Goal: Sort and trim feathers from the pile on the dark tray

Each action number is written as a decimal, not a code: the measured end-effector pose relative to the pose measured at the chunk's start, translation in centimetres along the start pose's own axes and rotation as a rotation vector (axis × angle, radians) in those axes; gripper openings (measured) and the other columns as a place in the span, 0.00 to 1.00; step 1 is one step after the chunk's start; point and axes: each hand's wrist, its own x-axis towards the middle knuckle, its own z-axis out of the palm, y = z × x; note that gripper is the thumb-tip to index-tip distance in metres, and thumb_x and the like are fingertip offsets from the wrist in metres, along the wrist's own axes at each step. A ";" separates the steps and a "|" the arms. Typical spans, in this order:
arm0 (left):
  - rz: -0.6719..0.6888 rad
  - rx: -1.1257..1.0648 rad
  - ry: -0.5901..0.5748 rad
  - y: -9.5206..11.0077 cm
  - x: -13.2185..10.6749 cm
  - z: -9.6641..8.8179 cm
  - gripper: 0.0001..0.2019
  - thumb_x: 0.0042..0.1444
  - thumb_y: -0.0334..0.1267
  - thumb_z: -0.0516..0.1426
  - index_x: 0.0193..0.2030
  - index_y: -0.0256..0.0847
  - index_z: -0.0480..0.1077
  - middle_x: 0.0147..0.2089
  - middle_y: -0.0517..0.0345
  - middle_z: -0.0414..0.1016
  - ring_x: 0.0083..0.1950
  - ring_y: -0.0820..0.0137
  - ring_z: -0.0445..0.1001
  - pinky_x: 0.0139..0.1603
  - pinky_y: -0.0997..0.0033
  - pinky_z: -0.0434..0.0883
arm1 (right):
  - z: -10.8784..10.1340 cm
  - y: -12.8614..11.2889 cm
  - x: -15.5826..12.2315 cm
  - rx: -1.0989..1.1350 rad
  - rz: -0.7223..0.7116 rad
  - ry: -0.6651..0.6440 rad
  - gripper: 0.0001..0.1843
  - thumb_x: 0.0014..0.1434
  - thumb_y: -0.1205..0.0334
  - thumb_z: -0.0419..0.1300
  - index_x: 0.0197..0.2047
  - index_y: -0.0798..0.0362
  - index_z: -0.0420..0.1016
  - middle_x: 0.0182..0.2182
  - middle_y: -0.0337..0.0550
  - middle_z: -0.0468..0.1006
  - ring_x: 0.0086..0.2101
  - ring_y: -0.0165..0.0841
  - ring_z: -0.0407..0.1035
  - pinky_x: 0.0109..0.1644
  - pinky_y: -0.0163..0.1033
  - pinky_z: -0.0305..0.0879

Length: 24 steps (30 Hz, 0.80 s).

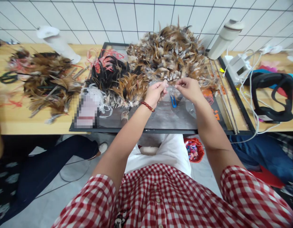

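My left hand [157, 91], a red bead bracelet at its wrist, is closed with the fingertips pinching a small pale bit I cannot make out clearly. A short gap to its right, my right hand [189, 89] has thumb and fingers pressed together; anything between them is too small to name. Both are raised over a dark board [160, 122]. Below and between them lie blue-handled snips [173, 100]. Behind the hands rises a large heap of brown and white feathers [172, 50]. Bundled orange-brown feathers [132, 85] and black feathers [108, 72] lie left of my left hand.
White string [95, 96] lies beside a blurred-out flat object [87, 110]. Another feather pile [48, 82] and scissors [7, 77] are farther left. Thin sticks [224, 95], a pale bottle [226, 39], a charger with cables [239, 68] and a black headset strap [271, 95] are right. People sit on both sides.
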 end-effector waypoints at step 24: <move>-0.100 -0.241 -0.012 -1.1 1.4 -1.1 0.06 0.65 0.37 0.63 0.38 0.38 0.75 0.30 0.59 0.79 0.35 0.74 0.80 0.45 0.72 0.79 | 0.7 -2.5 -1.4 0.340 -0.202 -0.132 0.14 0.53 0.51 0.71 0.27 0.52 0.78 0.26 0.39 0.75 0.28 0.30 0.64 0.36 0.40 0.61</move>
